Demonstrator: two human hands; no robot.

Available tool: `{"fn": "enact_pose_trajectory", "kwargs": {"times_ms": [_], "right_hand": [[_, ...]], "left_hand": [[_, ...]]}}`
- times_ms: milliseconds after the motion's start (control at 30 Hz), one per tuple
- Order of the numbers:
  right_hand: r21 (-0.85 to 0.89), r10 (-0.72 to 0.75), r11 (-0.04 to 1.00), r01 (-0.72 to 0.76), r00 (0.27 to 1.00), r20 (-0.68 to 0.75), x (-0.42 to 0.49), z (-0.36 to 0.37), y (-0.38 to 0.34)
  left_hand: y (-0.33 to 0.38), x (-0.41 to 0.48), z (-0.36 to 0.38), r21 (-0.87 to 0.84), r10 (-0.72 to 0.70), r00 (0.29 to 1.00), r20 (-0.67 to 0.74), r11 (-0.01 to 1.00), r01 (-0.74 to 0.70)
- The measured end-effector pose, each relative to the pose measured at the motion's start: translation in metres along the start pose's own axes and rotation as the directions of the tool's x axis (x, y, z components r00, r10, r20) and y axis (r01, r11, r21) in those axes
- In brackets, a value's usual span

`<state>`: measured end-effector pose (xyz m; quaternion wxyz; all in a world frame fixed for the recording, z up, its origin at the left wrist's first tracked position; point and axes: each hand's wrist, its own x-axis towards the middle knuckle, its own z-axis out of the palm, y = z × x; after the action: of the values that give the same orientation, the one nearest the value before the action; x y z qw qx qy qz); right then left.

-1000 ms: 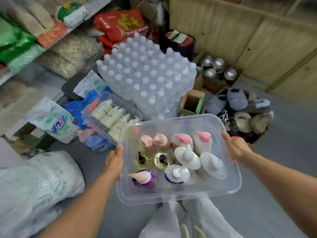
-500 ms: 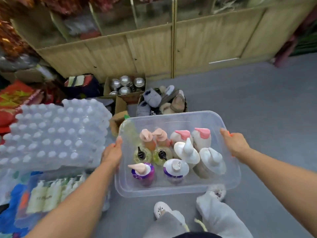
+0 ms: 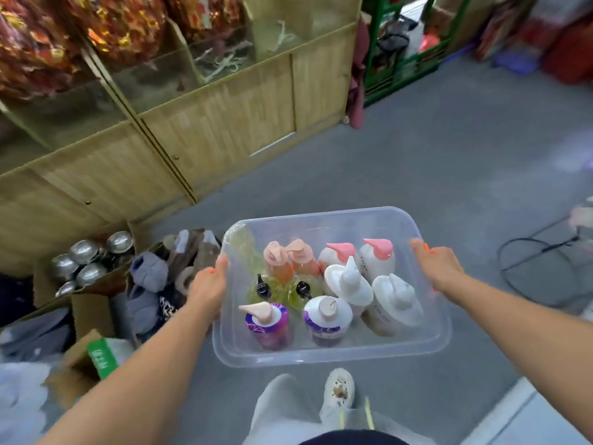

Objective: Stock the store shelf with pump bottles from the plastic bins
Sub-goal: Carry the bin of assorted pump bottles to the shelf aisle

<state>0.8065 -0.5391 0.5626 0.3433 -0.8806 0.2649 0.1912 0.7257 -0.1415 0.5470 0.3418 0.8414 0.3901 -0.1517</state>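
We hold a clear plastic bin level at waist height over a grey floor. Our left hand grips its left rim and our right hand grips its right rim. Each thumb lies over the edge; the fingers beneath are hidden.

Open floor runs ahead and to the right. On the left it is bounded by a wooden cabinet, and at the far end by a green rack. A black cable loops on the floor just right of the bin. Below the bin's near rim shows one pale shoe.

Left of the bin, goods crowd the foot of the cabinet: a cardboard box of metal bowls and a heap of soft slippers. Our left forearm cuts across the heap. The lower-left corner is blurred, and only a carton with a green label can be made out.

The bin is translucent and has rounded corners. The pump bottles stand upright inside it:
- two peach ones at the far side;
- two white ones with pink pumps beside the peach pair;
- two yellow-green ones with black pumps at the centre;
- two broad white ones toward the right;
- two purple-labelled ones nearest us.

Their label print is too small to read.
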Motion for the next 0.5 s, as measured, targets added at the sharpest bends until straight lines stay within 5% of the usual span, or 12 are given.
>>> {"fn": "enact_pose_trajectory", "kwargs": {"times_ms": [500], "right_hand": [[0.343, 0.42, 0.878, -0.333, 0.88, -0.221, 0.183, -0.157, 0.029]], "left_hand": [[0.404, 0.119, 0.131, 0.112, 0.267, 0.884, 0.383, 0.937, -0.331]]}}
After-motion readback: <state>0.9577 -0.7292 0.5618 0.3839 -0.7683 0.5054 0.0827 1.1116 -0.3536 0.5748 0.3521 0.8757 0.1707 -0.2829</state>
